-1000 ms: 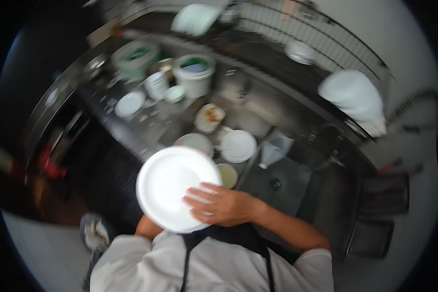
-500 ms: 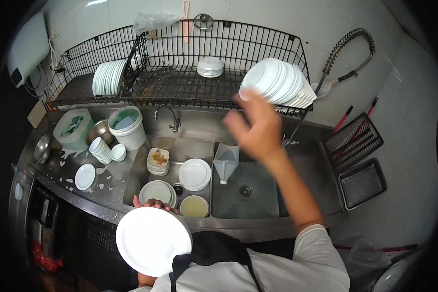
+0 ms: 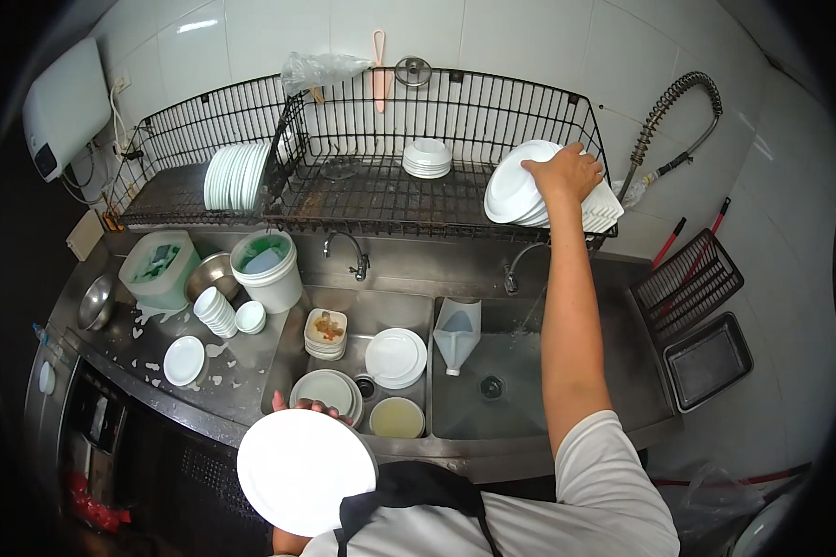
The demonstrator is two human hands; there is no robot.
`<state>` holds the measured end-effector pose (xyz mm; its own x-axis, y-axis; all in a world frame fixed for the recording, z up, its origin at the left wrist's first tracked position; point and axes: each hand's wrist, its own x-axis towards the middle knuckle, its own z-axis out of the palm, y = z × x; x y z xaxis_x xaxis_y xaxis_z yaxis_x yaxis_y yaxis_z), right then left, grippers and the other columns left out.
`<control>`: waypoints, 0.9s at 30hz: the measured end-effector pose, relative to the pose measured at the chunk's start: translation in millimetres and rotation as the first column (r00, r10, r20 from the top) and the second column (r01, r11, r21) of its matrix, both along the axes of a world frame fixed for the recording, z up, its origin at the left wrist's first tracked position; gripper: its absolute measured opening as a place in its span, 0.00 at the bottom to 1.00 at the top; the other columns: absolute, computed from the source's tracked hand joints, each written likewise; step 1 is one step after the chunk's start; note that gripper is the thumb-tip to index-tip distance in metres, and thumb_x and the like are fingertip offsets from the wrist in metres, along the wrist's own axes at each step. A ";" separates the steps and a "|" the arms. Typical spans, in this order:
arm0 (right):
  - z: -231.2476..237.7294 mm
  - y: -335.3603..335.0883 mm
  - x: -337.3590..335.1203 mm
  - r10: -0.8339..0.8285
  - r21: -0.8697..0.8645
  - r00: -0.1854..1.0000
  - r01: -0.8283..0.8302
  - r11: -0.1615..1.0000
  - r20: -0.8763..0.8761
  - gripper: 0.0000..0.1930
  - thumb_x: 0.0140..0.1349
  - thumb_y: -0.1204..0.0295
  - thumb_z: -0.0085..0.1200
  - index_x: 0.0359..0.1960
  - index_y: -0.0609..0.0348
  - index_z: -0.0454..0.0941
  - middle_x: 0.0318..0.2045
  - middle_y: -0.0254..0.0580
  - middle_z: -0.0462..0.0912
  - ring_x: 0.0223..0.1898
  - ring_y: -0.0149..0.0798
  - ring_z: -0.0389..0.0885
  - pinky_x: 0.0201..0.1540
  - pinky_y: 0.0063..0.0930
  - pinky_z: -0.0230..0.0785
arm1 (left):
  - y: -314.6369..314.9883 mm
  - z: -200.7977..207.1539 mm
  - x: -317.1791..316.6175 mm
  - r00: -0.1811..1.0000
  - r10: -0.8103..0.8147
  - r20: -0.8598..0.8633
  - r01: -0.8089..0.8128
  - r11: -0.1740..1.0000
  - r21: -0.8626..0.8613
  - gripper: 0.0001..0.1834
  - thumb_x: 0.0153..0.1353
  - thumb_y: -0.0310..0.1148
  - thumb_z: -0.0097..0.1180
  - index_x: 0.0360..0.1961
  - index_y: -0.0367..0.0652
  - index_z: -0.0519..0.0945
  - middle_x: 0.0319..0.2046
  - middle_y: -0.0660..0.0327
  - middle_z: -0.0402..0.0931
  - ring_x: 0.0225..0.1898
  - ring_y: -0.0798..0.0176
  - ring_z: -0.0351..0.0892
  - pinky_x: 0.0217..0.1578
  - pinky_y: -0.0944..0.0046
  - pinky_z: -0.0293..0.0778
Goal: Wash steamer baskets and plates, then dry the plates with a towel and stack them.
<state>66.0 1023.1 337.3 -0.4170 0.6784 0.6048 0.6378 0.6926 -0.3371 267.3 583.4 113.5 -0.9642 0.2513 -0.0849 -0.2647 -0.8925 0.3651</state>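
Note:
A white round plate (image 3: 306, 473) faces up in front of me at the lower left, and my left hand (image 3: 316, 407) grips it from underneath; only the fingertips show past its far rim. My right hand (image 3: 569, 174) is up at the wire rack, its fingers bent over the upper rims of leaning white plates (image 3: 516, 184) and its thumb on the front one. How many plates it grips is hidden. Beside these, square white dishes (image 3: 606, 212) lean at the rack's right end.
The black wire rack (image 3: 372, 200) also holds a row of plates (image 3: 235, 178) and a small dish stack (image 3: 427, 160). Below, the left basin has stacked plates (image 3: 396, 356), food-soiled dishes (image 3: 325, 334) and a yellowish bowl (image 3: 398, 418). A cut plastic jug (image 3: 457, 339) sits in the right basin.
My right hand has moved up and right from in front of the rack onto the leaning plates. The left hand still holds its plate. The whole view has shifted slightly.

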 end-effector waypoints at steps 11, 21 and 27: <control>-60.5 -48.1 -18.5 0.221 -0.217 0.760 -0.429 0.877 -0.611 0.46 0.41 0.59 0.75 0.62 0.65 0.66 0.48 0.65 0.82 0.49 0.65 0.81 0.55 0.52 0.72 | 5.8 -2.5 -26.6 0.994 -0.099 0.055 0.100 0.995 -0.010 0.29 0.77 0.58 0.34 0.40 0.46 0.79 0.35 0.59 0.79 0.45 0.53 0.79 0.59 0.45 0.73; -77.7 -18.8 -40.3 0.122 -0.216 0.666 -0.402 0.890 -0.736 0.43 0.35 0.58 0.76 0.52 0.72 0.73 0.43 0.65 0.84 0.47 0.61 0.83 0.54 0.46 0.73 | -18.6 -12.2 -11.9 0.999 -0.009 0.032 0.008 1.000 0.019 0.29 0.76 0.58 0.35 0.43 0.45 0.80 0.38 0.58 0.81 0.45 0.51 0.80 0.58 0.44 0.74; -85.1 56.9 -51.8 -0.151 -0.328 0.298 -0.740 0.587 -0.943 0.33 0.37 0.73 0.77 0.45 0.81 0.76 0.42 0.57 0.82 0.33 0.47 0.80 0.46 0.42 0.78 | -38.1 -49.7 6.1 0.986 0.161 0.047 -0.153 0.979 -0.134 0.27 0.75 0.45 0.46 0.72 0.51 0.62 0.53 0.50 0.78 0.53 0.48 0.80 0.62 0.42 0.72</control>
